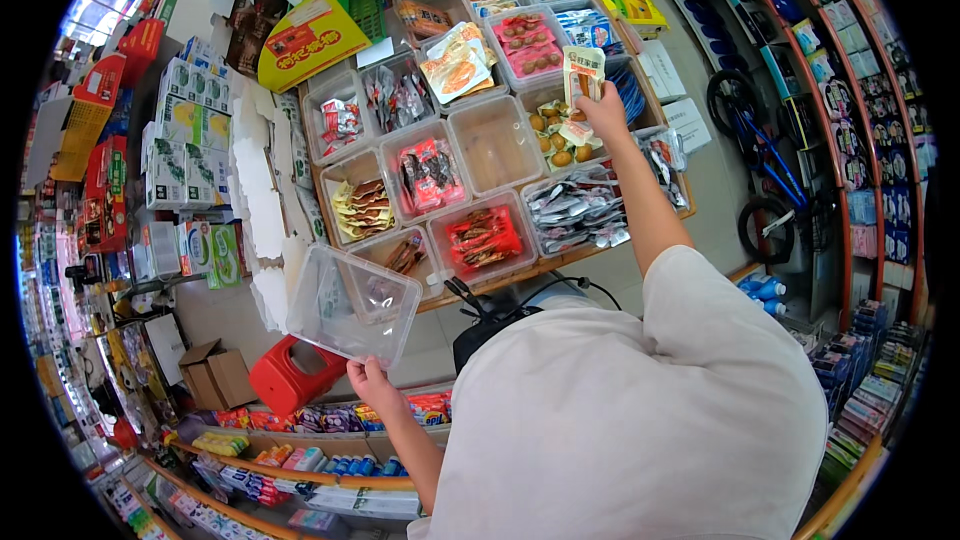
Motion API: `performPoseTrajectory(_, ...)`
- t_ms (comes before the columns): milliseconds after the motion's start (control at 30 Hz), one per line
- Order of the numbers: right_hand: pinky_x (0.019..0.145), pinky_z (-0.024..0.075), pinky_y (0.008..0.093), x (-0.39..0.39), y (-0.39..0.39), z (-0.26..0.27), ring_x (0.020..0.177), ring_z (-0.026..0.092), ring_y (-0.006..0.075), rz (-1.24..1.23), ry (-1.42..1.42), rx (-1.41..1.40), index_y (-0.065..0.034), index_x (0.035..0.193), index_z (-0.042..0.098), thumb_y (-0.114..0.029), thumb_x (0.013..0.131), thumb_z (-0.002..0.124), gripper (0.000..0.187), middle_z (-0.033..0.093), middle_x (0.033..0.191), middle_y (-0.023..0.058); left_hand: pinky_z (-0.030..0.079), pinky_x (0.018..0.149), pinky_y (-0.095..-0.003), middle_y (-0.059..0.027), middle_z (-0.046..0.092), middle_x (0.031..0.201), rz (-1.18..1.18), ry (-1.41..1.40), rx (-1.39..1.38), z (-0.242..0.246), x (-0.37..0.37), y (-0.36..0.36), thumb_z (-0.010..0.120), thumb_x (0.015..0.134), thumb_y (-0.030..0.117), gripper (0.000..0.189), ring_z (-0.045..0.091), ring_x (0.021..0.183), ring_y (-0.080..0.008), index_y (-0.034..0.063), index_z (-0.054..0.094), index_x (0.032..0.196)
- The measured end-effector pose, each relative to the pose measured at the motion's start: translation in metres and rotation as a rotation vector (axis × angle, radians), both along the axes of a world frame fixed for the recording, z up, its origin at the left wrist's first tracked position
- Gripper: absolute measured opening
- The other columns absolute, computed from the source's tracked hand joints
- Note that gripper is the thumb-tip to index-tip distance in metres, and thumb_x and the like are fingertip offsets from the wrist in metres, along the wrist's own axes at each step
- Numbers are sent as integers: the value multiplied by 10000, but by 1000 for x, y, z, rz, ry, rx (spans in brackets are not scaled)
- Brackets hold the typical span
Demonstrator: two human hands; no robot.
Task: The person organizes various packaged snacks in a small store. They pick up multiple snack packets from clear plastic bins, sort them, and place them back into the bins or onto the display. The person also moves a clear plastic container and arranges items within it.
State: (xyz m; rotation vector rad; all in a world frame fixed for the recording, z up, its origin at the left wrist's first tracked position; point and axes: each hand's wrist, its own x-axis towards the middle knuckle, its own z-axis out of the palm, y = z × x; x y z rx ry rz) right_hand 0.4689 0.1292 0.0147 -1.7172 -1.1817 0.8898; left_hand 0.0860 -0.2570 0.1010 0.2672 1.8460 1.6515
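Observation:
My left hand [377, 388] grips the edge of a clear plastic lid [356, 304], tilted at the near left corner of the display table. In my right hand [606, 114] is a snack packet [582, 79] with a printed front, raised over a clear bin of packaged round brown snacks [555, 136]. Just left of that bin is a clear bin [495, 142] with nothing visible inside. Silver-wrapped packets [574, 208] fill the bin below my right forearm. Red packets [480, 236] lie in the bin at the near edge.
A wooden-edged table [517, 270] carries several more snack bins. Yellow and green display boxes [315, 37] stand at the far left. A red plastic stool [289, 375] and a cardboard box [216, 375] are on the floor. A blue bicycle [765, 157] leans by the right shelves.

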Motion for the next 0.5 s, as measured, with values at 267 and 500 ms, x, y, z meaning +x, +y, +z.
performPoseTrajectory(267, 812, 472, 398, 4, 0, -31, 935, 603, 356, 166, -375, -286, 48, 1116, 477, -283, 663, 686, 598, 602, 1020, 243, 381, 639, -216, 10, 500, 799, 6, 12, -18, -7, 15, 9, 508, 840, 29, 50, 452, 710, -66, 63, 475, 853)
performPoseTrajectory(500, 871, 463, 409, -41, 3, -66, 1020, 586, 346, 308, -479, -594, 46, 1170, 449, -303, 702, 681, 629, 590, 1099, 235, 382, 648, -225, 6, 502, 804, -28, 43, 26, -12, 31, 19, 503, 839, 31, 38, 447, 710, -71, 54, 488, 865)
